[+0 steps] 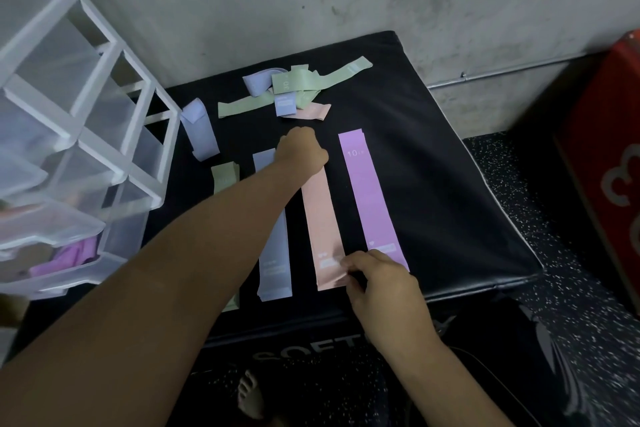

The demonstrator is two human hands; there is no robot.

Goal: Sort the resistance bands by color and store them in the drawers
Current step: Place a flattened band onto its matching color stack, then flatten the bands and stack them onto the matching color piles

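Four bands lie side by side on the black padded box (433, 184): a green band (225, 177), a blue band (275, 253), a pink band (320, 218) and a purple band (372, 194). My left hand (303, 151) holds the far end of the pink band, fingers curled down on it. At the near end of the same band, my right hand (377, 274) pinches the edge. A loose heap of green, blue and pink bands (294, 90) sits at the back. Another blue band (201, 130) lies by the drawers.
A clear plastic drawer unit with a white frame (79, 135) stands at the left; its lowest drawer (65, 260) is pulled out with purple bands inside. A red box (613, 156) stands at the right. A grey wall is behind, speckled floor around, a bare foot (251, 395) below.
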